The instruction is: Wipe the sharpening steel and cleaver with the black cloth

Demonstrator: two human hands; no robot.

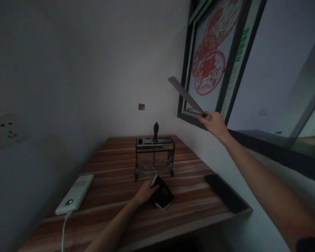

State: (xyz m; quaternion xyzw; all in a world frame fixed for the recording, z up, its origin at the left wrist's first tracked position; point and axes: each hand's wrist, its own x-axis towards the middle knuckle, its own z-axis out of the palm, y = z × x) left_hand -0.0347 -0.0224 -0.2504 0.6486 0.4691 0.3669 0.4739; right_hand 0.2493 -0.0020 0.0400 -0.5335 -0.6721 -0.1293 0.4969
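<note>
My right hand [212,123] is raised in front of the window frame and closed round the handle of a large knife [185,94], whose flat blade points up and to the left. My left hand [145,193] rests on the wooden table and grips a small black booklet-like object [162,197] by its left edge. Just behind it stands a clear knife rack [154,155] with a metal frame. One dark-handled knife [155,132] sticks up out of its top.
The wooden table [115,210] sits in a corner between white walls. A white power bank [75,193] with a cable lies at its left. A long black slab [225,192] lies along the right edge. A window [217,59] with a red paper cutting is at right.
</note>
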